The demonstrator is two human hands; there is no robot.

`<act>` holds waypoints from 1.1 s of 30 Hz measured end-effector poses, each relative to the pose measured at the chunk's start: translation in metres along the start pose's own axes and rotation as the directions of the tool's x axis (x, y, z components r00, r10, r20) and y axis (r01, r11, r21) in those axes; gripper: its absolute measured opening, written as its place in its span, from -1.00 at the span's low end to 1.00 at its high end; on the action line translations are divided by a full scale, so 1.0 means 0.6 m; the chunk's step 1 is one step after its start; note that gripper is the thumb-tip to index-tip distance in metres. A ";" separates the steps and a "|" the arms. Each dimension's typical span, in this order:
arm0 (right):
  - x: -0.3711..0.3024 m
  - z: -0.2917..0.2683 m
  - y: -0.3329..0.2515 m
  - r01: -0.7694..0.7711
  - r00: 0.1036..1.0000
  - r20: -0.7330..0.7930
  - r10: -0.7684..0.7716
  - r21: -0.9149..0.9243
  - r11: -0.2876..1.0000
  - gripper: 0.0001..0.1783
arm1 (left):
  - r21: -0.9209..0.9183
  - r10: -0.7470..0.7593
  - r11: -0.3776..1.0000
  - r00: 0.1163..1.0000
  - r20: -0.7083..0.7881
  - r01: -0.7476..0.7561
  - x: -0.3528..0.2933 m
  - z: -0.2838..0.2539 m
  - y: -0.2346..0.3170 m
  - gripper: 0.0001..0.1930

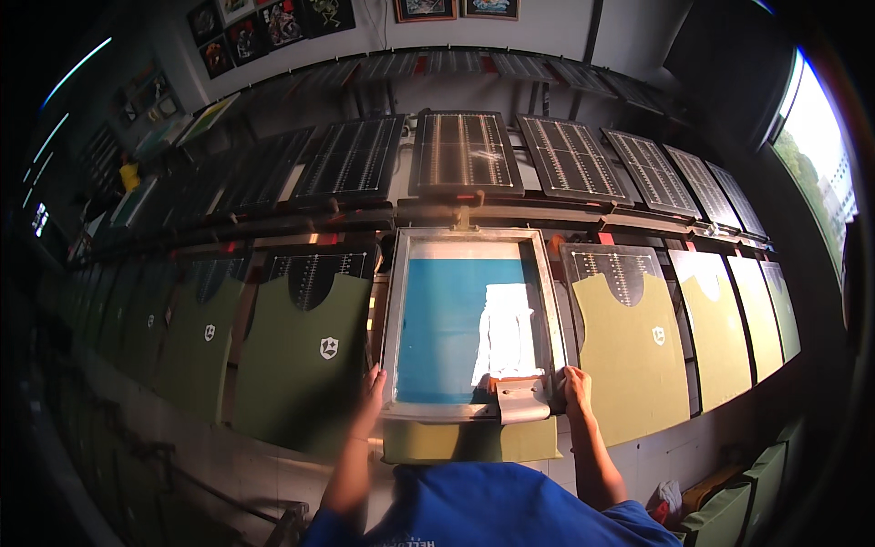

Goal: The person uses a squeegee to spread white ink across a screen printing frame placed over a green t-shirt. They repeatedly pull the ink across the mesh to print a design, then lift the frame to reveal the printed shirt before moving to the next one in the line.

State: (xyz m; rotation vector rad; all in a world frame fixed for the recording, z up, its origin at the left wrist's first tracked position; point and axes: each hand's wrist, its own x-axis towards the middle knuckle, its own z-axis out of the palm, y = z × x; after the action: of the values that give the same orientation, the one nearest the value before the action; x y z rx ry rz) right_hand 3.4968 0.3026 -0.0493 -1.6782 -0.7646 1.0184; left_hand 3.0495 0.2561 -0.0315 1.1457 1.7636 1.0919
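A screen printing frame [394, 314] with a metal rim and a blue mesh [437, 337] lies in front of me, over a board with olive fabric [419, 441] showing below its near edge. My left hand [371, 394] is closed on the frame's left side near the front corner. On the opposite side, my right hand [576, 392] grips the right rim; its fingertips are partly hidden. A squeegee [523, 401] with a pale metal holder rests inside the frame at the near right. A bright white patch covers part of the mesh; whether glare or ink, I cannot tell.
Olive shirt pieces with small white emblems lie on boards to the left [305, 365] and right [629, 356]. Behind runs a rail [565, 214], then a row of dark boards [465, 155]. Folded green pieces [720, 524] sit at the lower right. A window [811, 164] is at far right.
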 end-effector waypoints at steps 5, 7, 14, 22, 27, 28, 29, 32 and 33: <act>0.023 -0.015 0.025 -0.078 0.990 0.121 0.079 -0.017 0.997 -0.68 | -0.328 -0.130 0.939 0.990 -0.052 0.106 0.005 0.003 -0.040 -0.48; 0.029 -0.023 0.036 -0.176 0.976 0.130 0.177 -0.020 0.984 -0.61 | -0.444 -0.212 0.881 0.975 -0.060 0.164 0.007 0.007 -0.049 -0.52; 0.028 -0.016 0.067 -0.230 0.970 0.086 0.227 0.033 0.973 -0.56 | -0.497 -0.385 0.824 0.912 -0.141 0.271 0.005 0.025 -0.091 -0.53; 0.029 -0.010 0.069 -0.217 0.973 0.091 0.210 0.071 0.974 -0.60 | -0.430 -0.383 0.864 0.897 -0.221 0.263 0.003 0.040 -0.084 -0.54; 0.029 0.005 0.061 -0.189 0.982 0.011 0.189 0.022 0.982 -0.64 | -0.170 -0.162 0.978 0.953 -0.255 0.121 0.012 0.048 -0.104 -0.61; 0.028 0.007 0.054 -0.197 0.980 0.022 0.197 0.001 0.980 -0.64 | -0.116 -0.144 0.986 0.960 -0.240 0.119 0.013 0.047 -0.096 -0.62; 0.027 0.007 0.047 -0.207 0.978 0.033 0.207 -0.019 0.978 -0.64 | -0.036 -0.085 0.996 0.964 -0.250 0.078 0.011 0.045 -0.088 -0.68; 0.030 -0.003 0.038 -0.248 0.964 0.071 0.255 -0.088 0.965 -0.63 | 0.094 0.154 0.987 0.927 -0.343 -0.129 0.004 0.064 -0.055 -0.77; 0.033 -0.006 0.065 -0.065 0.995 0.067 0.072 -0.093 0.993 -0.60 | 0.363 0.398 0.891 0.853 -0.337 -0.272 0.001 0.067 -0.040 -0.80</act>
State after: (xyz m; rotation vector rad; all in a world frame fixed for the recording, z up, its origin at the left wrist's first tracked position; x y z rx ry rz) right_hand 3.5095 0.3057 -0.0912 -1.7647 -0.8147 1.1096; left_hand 3.0784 0.2609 -0.0679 1.5532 2.1610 1.3781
